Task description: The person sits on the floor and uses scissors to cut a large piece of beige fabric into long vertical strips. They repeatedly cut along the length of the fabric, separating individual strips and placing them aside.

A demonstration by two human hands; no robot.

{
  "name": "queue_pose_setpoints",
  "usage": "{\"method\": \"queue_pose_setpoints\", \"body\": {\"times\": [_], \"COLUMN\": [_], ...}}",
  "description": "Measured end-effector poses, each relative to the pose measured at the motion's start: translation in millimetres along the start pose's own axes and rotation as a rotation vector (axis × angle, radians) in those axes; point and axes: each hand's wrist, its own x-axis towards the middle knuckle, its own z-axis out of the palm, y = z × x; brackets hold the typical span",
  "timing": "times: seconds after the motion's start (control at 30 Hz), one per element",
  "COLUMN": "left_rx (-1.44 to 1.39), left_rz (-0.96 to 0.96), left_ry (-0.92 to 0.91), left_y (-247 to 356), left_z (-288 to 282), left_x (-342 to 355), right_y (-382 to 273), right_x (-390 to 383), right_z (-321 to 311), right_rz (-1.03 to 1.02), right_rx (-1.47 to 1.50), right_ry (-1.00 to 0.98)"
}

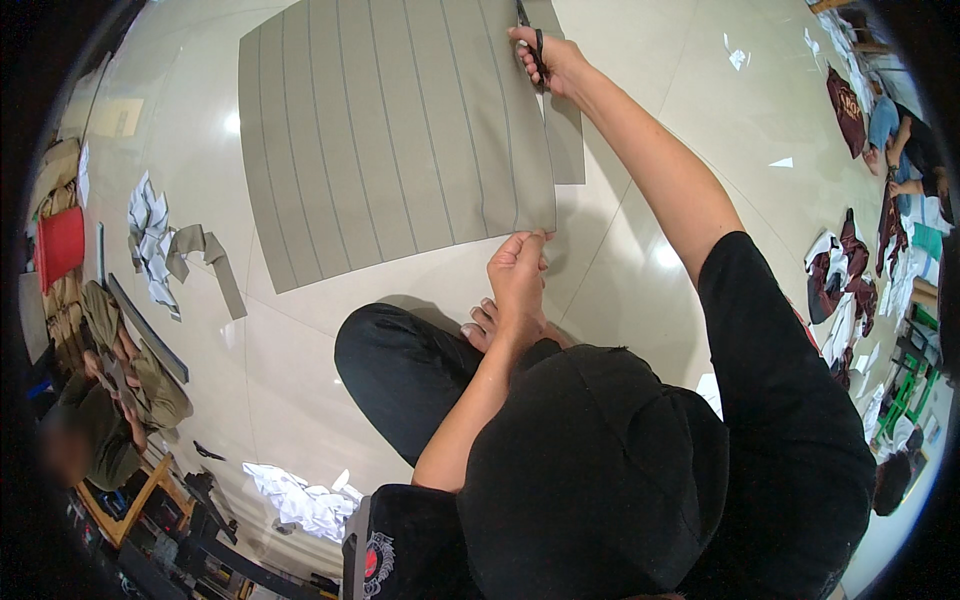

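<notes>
A grey-beige sheet (390, 140) marked with several long parallel dark lines lies on the floor. At its upper right my right hand (550, 65) is closed on black scissors (539, 50), their blades at the sheet along the rightmost strip. A further grey-beige piece (568, 150) shows beside that edge. My left hand (515, 270) pinches the sheet's near right corner, above my bare foot and dark trousers.
Grey offcuts (220, 270), crumpled white scraps (295, 495) and long grey strips (145, 325) lie left on the tiled floor (650, 300). A seated person (130, 390) is at left. Other people (900, 140), maroon-and-white pieces (840, 270) and green frames (910, 370) are at right.
</notes>
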Motion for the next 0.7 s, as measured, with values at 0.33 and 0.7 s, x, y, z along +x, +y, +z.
{"method": "queue_pose_setpoints", "body": {"times": [0.33,0.7], "left_rx": [0.011,-0.019], "left_rz": [-0.011,-0.001], "left_ry": [-0.004,-0.005], "left_y": [-0.4,-1.4], "left_z": [1.9,1.2], "left_x": [-0.3,0.0], "right_y": [-1.6,-4.5], "right_x": [3.6,3.6], "right_z": [1.2,4.6], "right_rz": [-0.039,-0.033], "right_rx": [0.001,-0.024], "right_ry": [-0.013,0.01]}}
